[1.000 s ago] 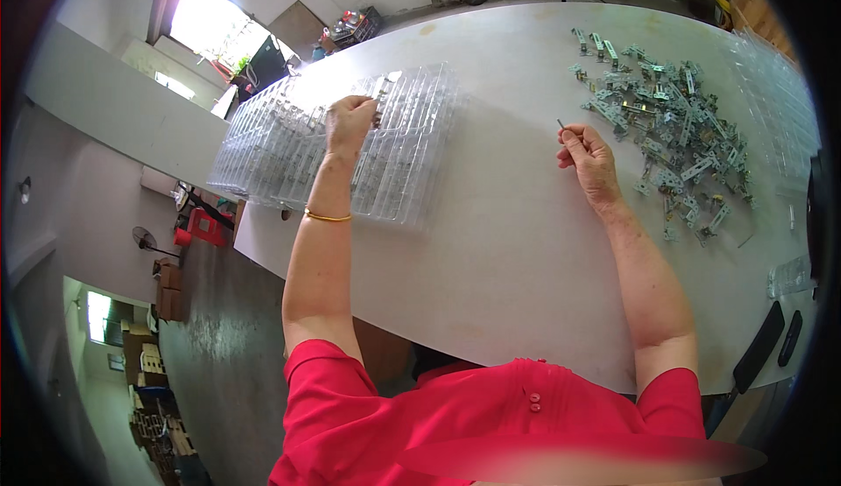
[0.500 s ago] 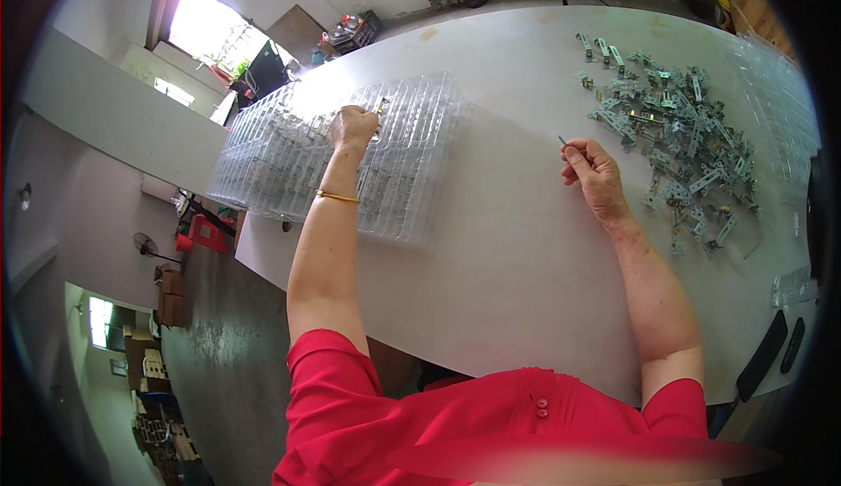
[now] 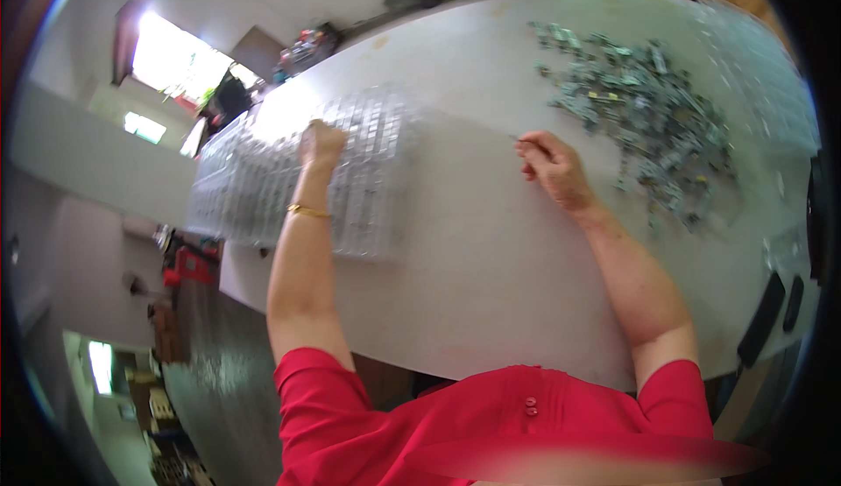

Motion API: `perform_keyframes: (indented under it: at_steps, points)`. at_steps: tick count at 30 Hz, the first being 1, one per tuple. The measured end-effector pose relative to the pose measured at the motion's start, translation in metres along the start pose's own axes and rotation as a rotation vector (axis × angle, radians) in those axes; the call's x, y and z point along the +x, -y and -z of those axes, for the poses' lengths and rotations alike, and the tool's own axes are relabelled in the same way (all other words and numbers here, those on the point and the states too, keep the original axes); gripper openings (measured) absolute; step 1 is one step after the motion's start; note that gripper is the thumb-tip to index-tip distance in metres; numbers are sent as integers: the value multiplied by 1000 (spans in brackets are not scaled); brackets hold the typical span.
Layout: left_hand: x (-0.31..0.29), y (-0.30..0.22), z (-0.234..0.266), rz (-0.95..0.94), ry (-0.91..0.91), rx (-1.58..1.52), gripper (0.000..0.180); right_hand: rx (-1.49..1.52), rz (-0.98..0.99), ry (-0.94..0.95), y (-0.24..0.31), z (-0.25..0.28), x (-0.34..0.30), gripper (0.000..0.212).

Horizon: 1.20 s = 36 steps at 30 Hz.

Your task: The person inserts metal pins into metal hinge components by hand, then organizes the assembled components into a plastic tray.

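Note:
My left hand (image 3: 322, 143) is closed over the far part of a clear plastic tray (image 3: 372, 232) with rows of narrow slots. Small metal parts seem to sit in the slots, but blur hides their detail. What the left fingers hold cannot be made out. Over the bare tabletop, my right hand (image 3: 554, 169) pinches a thin grey metal piece (image 3: 515, 138), its tip poking out past thumb and forefinger. To the right of that hand lies a loose heap of small metal brackets (image 3: 648, 105), some with brass-coloured bits.
The light table (image 3: 473, 302) carries more clear plastic trays (image 3: 758, 74) at its far right. A small clear bag (image 3: 782, 250) and a black long-shaped object (image 3: 760, 321) lie near the right edge. A red stool (image 3: 190, 263) stands on the floor at left.
The whole view has swung, so table, tray and heap appear further left and blurred. Both hands keep nearly the same places over the tray and the table, still closed.

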<state>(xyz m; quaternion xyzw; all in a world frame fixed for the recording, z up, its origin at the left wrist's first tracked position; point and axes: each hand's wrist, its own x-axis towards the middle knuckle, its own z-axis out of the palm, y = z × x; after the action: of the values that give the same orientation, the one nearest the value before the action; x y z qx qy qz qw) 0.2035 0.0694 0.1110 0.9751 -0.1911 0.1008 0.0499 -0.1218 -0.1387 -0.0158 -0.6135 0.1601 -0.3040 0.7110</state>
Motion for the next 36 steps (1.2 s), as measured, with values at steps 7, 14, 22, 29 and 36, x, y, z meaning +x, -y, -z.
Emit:
perform_keyframes:
  at_steps: [7,14,22,29,36]
  points:
    - [-32,-93,21,-376,-221,39,32,-450,392,58,-8,-6,-8,8]
    - [-92,-237,-15,-918,-65,-415,38,-640,401,180,-12,-7,-18,6]
    - [-104,-333,-41,-1014,98,-288,60,-882,607,235,-17,-11,-18,5]
    - [-40,-376,-68,-869,241,-278,68,-881,502,298,-9,-12,-18,14]
    - [-15,-407,-97,-834,304,-250,81,-936,472,331,-12,-15,-18,16]
